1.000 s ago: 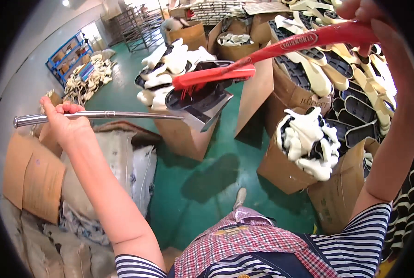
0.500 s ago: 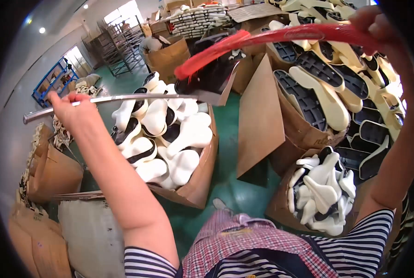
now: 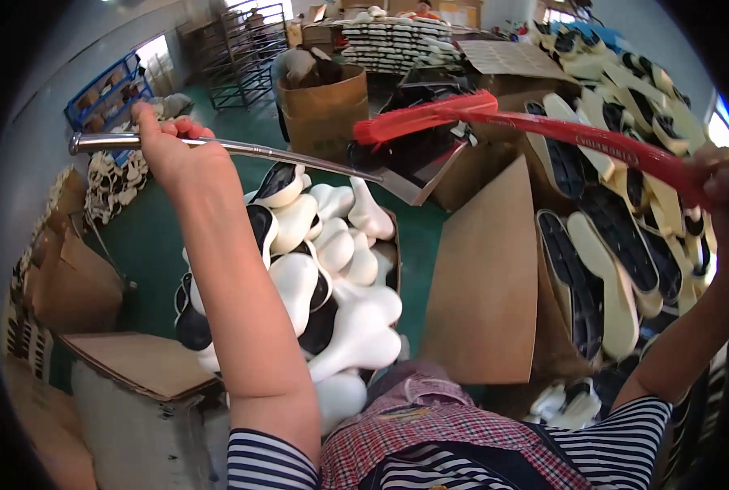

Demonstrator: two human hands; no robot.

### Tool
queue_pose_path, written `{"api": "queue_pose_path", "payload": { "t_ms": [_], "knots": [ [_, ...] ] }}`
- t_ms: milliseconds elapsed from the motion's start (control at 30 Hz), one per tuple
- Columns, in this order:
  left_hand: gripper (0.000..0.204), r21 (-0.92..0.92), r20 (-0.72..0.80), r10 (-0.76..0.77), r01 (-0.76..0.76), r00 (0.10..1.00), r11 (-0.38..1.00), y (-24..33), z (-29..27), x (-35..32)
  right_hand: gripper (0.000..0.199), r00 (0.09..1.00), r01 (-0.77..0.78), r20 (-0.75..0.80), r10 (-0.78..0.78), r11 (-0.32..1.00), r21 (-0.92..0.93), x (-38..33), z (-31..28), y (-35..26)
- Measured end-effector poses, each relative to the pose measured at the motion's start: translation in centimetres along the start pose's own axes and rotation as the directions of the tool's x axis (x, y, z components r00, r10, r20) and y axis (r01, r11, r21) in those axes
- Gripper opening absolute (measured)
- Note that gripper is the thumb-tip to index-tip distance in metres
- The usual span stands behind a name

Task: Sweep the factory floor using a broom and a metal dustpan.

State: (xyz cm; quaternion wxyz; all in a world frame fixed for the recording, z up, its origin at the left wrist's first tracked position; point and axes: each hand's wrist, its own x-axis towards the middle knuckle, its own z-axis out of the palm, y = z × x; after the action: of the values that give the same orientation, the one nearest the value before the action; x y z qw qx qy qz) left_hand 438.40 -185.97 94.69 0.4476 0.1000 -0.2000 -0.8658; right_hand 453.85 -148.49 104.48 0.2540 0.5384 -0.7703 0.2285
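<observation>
My left hand (image 3: pixel 183 151) grips the silver metal tube handle (image 3: pixel 287 155), its fingers curled round it near the end. The tube runs right to a dark pan with a grey edge (image 3: pixel 407 188), which looks like a dustpan. My right hand (image 3: pixel 714 173) is closed round the red handle of a brush (image 3: pixel 605 147), at the far right. Its red bristled head (image 3: pixel 426 116) hangs over the dark pan, and I cannot tell whether they touch. Below my left forearm, a heap of white and black shoe soles (image 3: pixel 340 318) fills a cardboard box.
At right, cream and black soles (image 3: pixel 617 261) are piled high beside an upright cardboard flap (image 3: pixel 485 282). A person (image 3: pixel 297 69) bends over a tall cardboard box (image 3: pixel 324 110) at the back. Metal racks (image 3: pixel 238 61) stand at the far left, with cartons (image 3: pixel 79 278) nearer.
The view has shifted, and the box of white soles appears lower and closer. Both hands keep hold of the handles; the brush now tilts down more to the right.
</observation>
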Motion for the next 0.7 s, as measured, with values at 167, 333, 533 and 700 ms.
{"api": "queue_pose_path", "payload": {
  "t_ms": [167, 333, 533, 700],
  "knots": [
    [0.039, 0.000, 0.005, 0.074, -0.074, 0.997, 0.997, -7.8, 0.7, 5.4, 0.007, 0.993, -0.119, -0.065, 0.103, 0.936, -0.332, 1.7, 3.9, 10.7],
    [0.051, 0.012, 0.054, 0.078, -0.079, 0.995, 0.997, -16.1, 0.4, 9.8, 0.010, 0.987, -0.065, -0.149, 0.067, 0.998, 0.015, 3.1, 7.5, 24.4],
    [0.051, 0.030, -0.115, 0.144, -0.141, 0.983, 0.990, -23.9, -0.1, 13.7, 0.009, 0.973, -0.006, 0.228, 0.022, 0.997, -0.073, 3.4, 7.8, 37.8],
    [0.051, 0.045, -0.233, 0.188, -0.182, 0.954, 0.982, -27.9, -0.2, 16.0, 0.016, 0.987, -0.003, 0.163, 0.000, 1.000, 0.020, 4.7, 10.2, 42.7]
  ]
}}
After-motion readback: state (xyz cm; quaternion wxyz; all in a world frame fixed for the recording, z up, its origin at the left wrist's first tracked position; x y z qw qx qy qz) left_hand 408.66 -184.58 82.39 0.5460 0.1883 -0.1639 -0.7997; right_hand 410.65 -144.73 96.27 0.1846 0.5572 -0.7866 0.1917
